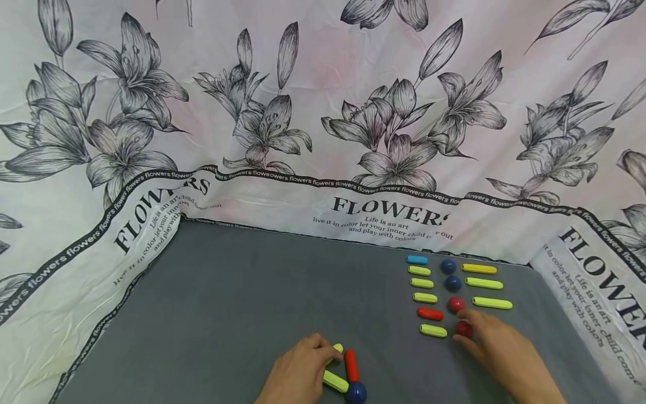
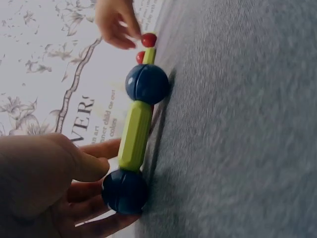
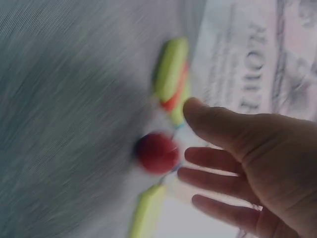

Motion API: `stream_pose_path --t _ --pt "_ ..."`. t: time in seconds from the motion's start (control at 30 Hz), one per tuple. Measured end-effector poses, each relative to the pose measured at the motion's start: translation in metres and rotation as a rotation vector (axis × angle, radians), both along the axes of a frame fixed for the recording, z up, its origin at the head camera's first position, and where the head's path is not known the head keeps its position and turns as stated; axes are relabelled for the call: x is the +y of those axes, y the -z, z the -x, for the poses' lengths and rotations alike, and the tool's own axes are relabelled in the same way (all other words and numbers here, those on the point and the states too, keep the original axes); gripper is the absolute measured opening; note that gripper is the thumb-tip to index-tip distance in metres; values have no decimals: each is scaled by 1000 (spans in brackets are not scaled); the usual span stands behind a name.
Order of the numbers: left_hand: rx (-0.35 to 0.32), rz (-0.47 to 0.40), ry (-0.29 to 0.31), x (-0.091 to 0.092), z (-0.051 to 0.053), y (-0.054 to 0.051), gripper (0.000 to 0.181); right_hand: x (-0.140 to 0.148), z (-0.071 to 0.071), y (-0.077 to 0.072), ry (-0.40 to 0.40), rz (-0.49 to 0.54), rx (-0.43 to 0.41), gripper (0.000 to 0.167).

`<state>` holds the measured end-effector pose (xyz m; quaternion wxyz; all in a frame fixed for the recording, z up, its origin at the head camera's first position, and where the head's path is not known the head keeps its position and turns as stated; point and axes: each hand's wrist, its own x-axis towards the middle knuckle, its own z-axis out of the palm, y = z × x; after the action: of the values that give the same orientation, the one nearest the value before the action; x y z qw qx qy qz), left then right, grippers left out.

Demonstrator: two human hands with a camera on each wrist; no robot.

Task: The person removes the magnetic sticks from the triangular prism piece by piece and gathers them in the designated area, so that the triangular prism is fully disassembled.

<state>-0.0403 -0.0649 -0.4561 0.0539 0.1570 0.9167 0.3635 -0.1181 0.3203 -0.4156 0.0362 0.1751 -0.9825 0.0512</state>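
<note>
My left hand curls round the near blue ball of a small joined piece on the grey cloth. In the left wrist view, a yellow-green rod links that ball to another blue ball. A red rod also belongs to the piece, partly hidden behind it in the left wrist view. Over on the right, my right hand reaches round a dark red ball with thumb and fingers spread. A gap shows between the fingertips and the red ball in the blurred right wrist view.
Short rods, yellow-green, red and blue, form a column at right. Beside them stand blue balls and another red ball, then longer rods. A flower-printed cloth borders the grey surface.
</note>
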Motion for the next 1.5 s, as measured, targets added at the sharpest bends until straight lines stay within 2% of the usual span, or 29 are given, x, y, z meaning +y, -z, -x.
stream_pose_path --t 0.1,0.13,0.2,0.3,0.33,0.37,0.43,0.53,0.63,0.87,1.0,1.17,1.27,1.5 --pt "-10 38 37 -3 0 2 45 -25 -13 -12 -96 -2 39 41" --pt "-10 50 46 -5 1 2 50 -34 -18 -15 -144 -7 42 47" --pt "-7 74 64 -6 1 2 59 -55 -26 -19 -271 -17 -24 52" --pt "-34 85 83 -8 2 1 68 -81 -37 -13 -480 1 -116 56" --pt "-46 86 91 -8 2 0 71 -90 -40 -10 -555 8 -129 60" --pt "-60 86 99 -8 3 -1 72 -98 -41 -5 -626 17 -131 56" --pt "-100 84 112 -7 5 -2 70 -110 -46 5 -733 24 -67 62" --pt "-131 84 126 -7 6 -2 66 -123 -48 16 -820 -10 25 54" --pt "-133 85 134 -7 5 -2 62 -129 -47 23 -836 -41 89 47" --pt "-75 105 128 -9 1 -1 66 -129 -45 25 -782 -138 88 39" --pt "-67 103 109 -11 0 -1 66 -130 -42 22 -752 -166 21 36" --pt "-34 110 101 -10 -1 -2 60 -129 -42 19 -684 -142 -101 28" --pt "-12 117 91 -10 -2 -2 57 -127 -43 19 -640 -118 -121 23" --pt "-31 111 87 -10 -3 -2 57 -123 -45 21 -583 -64 -163 16"
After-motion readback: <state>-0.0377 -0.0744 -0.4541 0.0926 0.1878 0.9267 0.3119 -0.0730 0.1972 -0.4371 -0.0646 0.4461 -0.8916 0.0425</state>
